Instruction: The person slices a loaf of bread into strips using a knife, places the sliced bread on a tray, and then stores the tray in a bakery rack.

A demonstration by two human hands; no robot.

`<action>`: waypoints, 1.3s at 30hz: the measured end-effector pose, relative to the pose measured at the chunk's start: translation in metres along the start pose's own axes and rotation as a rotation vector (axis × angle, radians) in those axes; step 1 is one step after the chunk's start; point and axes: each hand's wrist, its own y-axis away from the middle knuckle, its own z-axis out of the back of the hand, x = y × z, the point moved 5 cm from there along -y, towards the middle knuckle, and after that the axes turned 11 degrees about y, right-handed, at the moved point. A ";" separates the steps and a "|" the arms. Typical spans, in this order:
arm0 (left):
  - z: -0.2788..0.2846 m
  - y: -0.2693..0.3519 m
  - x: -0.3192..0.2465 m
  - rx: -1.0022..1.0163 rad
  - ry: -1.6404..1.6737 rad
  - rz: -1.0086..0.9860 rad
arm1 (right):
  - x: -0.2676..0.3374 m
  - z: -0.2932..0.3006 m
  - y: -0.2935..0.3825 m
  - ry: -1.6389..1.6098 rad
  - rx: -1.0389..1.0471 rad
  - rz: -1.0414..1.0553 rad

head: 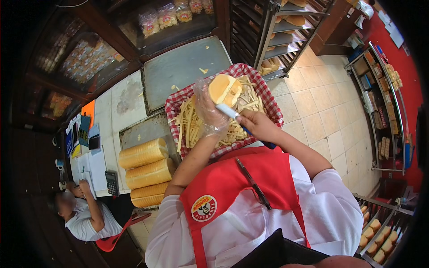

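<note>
My left hand (210,109), in a clear plastic glove, holds up a round golden piece of bread (225,89) with a pale strip across its face. My bare right hand (259,125) grips a knife (229,111) with a blue handle; its blade touches or lies just below the bread's lower edge. Both hands are over a basket lined with red and white checked cloth (275,106), filled with thin pale strips (188,129) that look like bread crust trimmings. Left of the basket, several long ridged loaves (144,153) lie side by side on a metal tray.
A large metal tray (182,68) with scraps lies beyond the basket. A tall rack (285,38) of bread stands behind right. At the left, a seated person (92,214) leans at the counter by papers and a calculator (112,182). A shelf cart (382,110) stands far right.
</note>
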 end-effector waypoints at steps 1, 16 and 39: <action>0.001 -0.001 0.000 -0.010 -0.005 -0.006 | 0.000 0.000 0.000 -0.036 -0.008 -0.002; 0.000 -0.003 0.000 0.014 -0.017 0.085 | -0.068 0.035 -0.050 0.144 -0.487 -0.184; -0.003 -0.005 -0.005 -0.018 0.000 0.039 | 0.011 0.019 -0.041 0.200 -0.623 0.078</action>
